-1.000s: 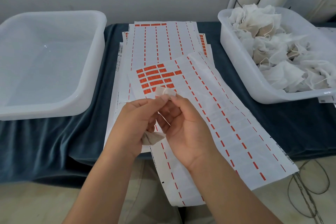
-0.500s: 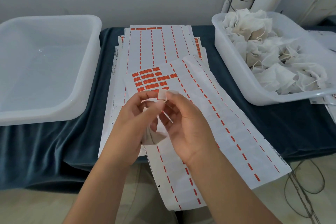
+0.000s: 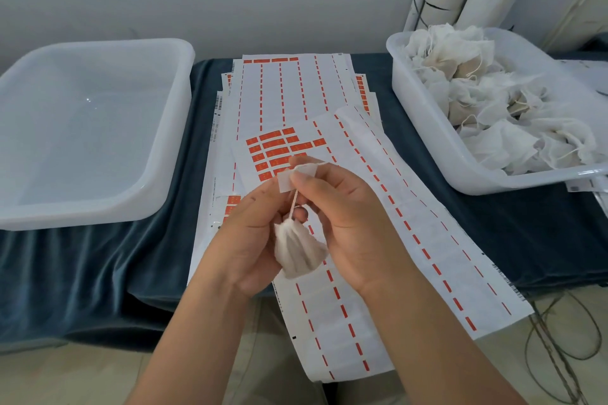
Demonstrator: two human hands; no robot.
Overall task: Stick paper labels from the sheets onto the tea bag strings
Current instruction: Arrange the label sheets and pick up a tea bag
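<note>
At the bench's (image 3: 467, 227) centre, over the label sheets (image 3: 388, 214), left hand (image 3: 250, 237) and right hand (image 3: 348, 223) pinch a white label (image 3: 288, 181) on the string (image 3: 293, 204); the tea bag (image 3: 297, 253) dangles at 6 o'clock below.

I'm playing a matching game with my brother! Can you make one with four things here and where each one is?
Things
1. empty translucent plastic tub
2. heap of white tea bags
3. small white paper label
4. white sheets with orange marks

Places
A. pinched by the right hand
B. far left on the dark blue cloth
C. spread flat in the middle
D. in the white plastic tub on the right

Pairs: 1-B, 2-D, 3-A, 4-C
</note>
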